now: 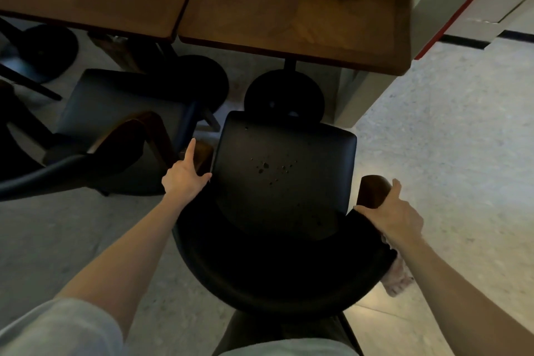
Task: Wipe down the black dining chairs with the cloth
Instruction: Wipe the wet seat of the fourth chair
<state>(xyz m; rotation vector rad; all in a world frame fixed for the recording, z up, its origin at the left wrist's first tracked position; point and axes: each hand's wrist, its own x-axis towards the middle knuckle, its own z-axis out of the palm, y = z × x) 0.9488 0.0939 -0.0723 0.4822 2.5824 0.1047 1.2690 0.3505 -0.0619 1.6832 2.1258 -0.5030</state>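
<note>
- Two armrests (372, 191) steer the black chair (277, 254); pulled crooked, it bumps the neighbouring chair (115, 113).
- Cloth (397, 277) dangles under my right hand (390, 214), which curls round it on the armrest; it may slip out.
- Left hand (185, 173) rests spread, easily sliding off.
- Seat specks (271, 167) could smear.

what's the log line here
left hand rests on left armrest | right hand grips right armrest | cloth hangs under it | seat spotted

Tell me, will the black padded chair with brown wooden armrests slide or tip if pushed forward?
The black padded chair probably slides rather than tips: the speckled floor looks smooth. The left hand and right hand on its armrests should steady it.
</note>
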